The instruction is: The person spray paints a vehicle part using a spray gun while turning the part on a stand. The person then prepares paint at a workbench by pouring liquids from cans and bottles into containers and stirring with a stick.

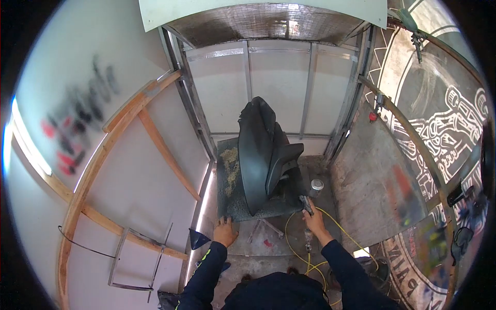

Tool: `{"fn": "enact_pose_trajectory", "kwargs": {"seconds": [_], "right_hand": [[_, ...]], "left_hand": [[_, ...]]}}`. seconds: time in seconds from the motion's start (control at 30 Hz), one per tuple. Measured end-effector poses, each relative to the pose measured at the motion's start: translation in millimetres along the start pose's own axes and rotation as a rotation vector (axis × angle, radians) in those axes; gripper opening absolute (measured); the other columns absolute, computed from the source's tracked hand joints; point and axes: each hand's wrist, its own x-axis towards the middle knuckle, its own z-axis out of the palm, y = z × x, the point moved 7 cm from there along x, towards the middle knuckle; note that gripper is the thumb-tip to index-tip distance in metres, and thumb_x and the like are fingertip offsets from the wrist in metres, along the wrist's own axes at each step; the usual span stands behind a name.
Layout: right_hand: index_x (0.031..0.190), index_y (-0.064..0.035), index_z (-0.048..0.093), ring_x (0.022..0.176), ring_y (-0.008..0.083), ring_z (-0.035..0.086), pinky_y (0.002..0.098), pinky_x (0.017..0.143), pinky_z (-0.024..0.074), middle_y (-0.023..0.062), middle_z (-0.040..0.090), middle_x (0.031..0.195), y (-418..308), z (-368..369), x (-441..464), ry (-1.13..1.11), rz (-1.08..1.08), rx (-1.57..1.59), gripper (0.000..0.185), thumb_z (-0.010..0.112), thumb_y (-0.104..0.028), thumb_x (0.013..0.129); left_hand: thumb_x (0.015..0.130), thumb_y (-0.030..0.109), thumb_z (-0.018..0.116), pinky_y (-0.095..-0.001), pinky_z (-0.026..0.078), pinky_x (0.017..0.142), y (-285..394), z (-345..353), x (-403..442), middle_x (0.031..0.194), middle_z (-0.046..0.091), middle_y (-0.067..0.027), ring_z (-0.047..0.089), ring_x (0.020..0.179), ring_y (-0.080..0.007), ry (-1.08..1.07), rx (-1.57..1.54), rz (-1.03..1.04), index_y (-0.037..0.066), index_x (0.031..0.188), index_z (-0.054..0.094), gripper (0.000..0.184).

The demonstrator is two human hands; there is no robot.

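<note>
A dark matte moulded panel (256,155), like a vehicle fairing, stands upright on a dark board (235,209). My right hand (314,219) is closed around a spray gun (306,204) at the board's near right corner. The gun has a light-coloured cup (316,186) on it, and a yellow hose (289,235) runs below my wrist. At the board's near left edge, my left hand (226,232) touches the rim with its fingers spread, holding nothing. The far side of the panel is hidden.
Metal-framed white panels (279,88) close off the back. Wooden beams (116,129) brace the left wall, near a thin metal frame (137,258). At right, a curved rail (408,124) carries another spray gun (417,44). Yellow hose loops over the floor beside my feet.
</note>
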Motion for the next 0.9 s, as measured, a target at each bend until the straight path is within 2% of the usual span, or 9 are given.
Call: {"fn": "enact_pose_trajectory", "kwargs": {"seconds": [0.1,0.23,0.4,0.5,0.57,0.6,0.67,0.73,0.9], "right_hand": [[0.151,-0.0162,0.04,0.067,0.0132,0.062,0.029,0.069,0.051,0.007,0.067,0.101,-19,-4,-2,-0.009,-0.056,0.162,0.06,0.059,-0.009,0.095],[0.151,-0.0133,0.04,0.069,0.0123,0.061,0.0281,0.071,0.0503,0.0055,0.065,0.108,-59,-16,-5,0.001,-0.107,0.237,0.06,0.059,-0.01,0.095],[0.15,-0.0116,0.041,0.068,0.0117,0.061,0.0286,0.065,0.0518,0.0047,0.065,0.099,-131,-30,-12,-0.01,-0.233,0.462,0.056,0.059,-0.016,0.097],[0.148,-0.0084,0.043,0.067,0.0118,0.061,0.0272,0.061,0.0508,0.0038,0.062,0.098,-175,-37,-16,-0.009,-0.337,0.597,0.054,0.059,-0.018,0.098],[0.148,-0.0056,0.042,0.065,0.0124,0.061,0.0277,0.059,0.0517,0.0075,0.065,0.103,-196,-40,-19,-0.023,-0.322,0.633,0.054,0.058,-0.017,0.097],[0.147,-0.0029,0.041,0.062,0.0131,0.061,0.0282,0.057,0.0525,0.0111,0.068,0.107,-204,-37,-18,-0.042,-0.308,0.668,0.054,0.057,-0.016,0.097],[0.147,-0.0039,0.041,0.061,0.0134,0.061,0.0283,0.055,0.0526,0.0128,0.069,0.108,-215,-30,-16,-0.077,-0.318,0.735,0.053,0.056,-0.017,0.097],[0.144,-0.0064,0.047,0.059,0.0116,0.058,0.0273,0.052,0.0494,0.0057,0.063,0.095,-223,-23,-19,-0.12,-0.282,0.83,0.05,0.059,-0.022,0.098],[0.143,-0.006,0.048,0.059,0.0107,0.059,0.0264,0.051,0.0485,0.0074,0.066,0.096,-237,-15,-20,-0.164,-0.331,0.817,0.049,0.059,-0.022,0.098]], "left_hand": [[0.074,0.036,0.078,-0.0471,0.042,0.105,1,-3,1,0.135,0.049,-0.0273,0.048,0.126,-0.0439,-0.016,0.019,0.004,0.001,0.132,0.05,0.073],[0.076,0.037,0.075,-0.0478,0.043,0.105,3,-6,6,0.136,0.048,-0.0276,0.047,0.128,-0.0446,-0.072,-0.026,-0.028,0.002,0.132,0.05,0.071],[0.078,0.04,0.073,-0.0475,0.042,0.106,20,-18,1,0.139,0.047,-0.0267,0.041,0.134,-0.0455,-0.171,-0.082,-0.116,0.003,0.134,0.049,0.071],[0.079,0.039,0.073,-0.0477,0.045,0.103,46,-25,0,0.135,0.054,-0.0243,0.049,0.128,-0.0436,-0.073,0.006,-0.025,0.003,0.131,0.053,0.067],[0.084,0.03,0.072,-0.0437,0.05,0.097,90,-34,-4,0.126,0.062,-0.0222,0.062,0.115,-0.0365,-0.295,-0.444,0.193,0.001,0.127,0.059,0.054],[0.084,0.03,0.072,-0.0437,0.05,0.097,105,-41,-6,0.126,0.062,-0.0222,0.062,0.115,-0.0365,-0.293,-0.445,0.191,0.001,0.127,0.059,0.054],[0.09,0.016,0.066,-0.0359,0.053,0.09,151,-73,-9,0.116,0.069,-0.0154,0.069,0.101,-0.0251,-0.164,-0.922,0.402,-0.001,0.122,0.062,0.036],[0.092,0.01,0.064,-0.0328,0.053,0.089,178,-96,-6,0.115,0.069,-0.0133,0.067,0.102,-0.021,-0.151,-1.076,0.367,-0.001,0.123,0.062,0.033],[0.095,0.008,0.065,-0.028,0.051,0.087,200,-98,13,0.11,0.069,-0.0084,0.063,0.102,-0.0136,-0.219,-1.464,0.29,-0.002,0.121,0.062,0.029]]}}
